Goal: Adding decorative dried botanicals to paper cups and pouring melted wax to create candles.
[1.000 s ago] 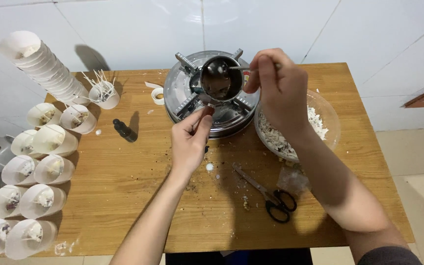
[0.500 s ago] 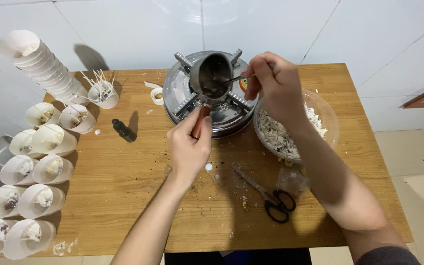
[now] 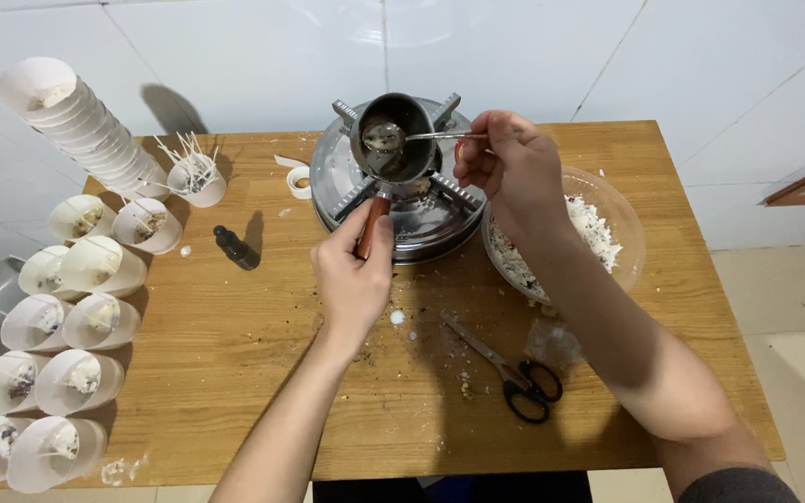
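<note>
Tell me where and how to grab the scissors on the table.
Grip the scissors by the black loop handles, which lie toward the table's near edge, coming from above on the near side. The blades point away toward the stove, lying flat and apart from other things.

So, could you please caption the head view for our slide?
Left hand steadies a small metal pot on a stove while the right hand stirs with a spoon.

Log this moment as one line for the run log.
left hand: grips small pot's handle | right hand: holds spoon in small pot | pot on stove | scissors on table
</note>
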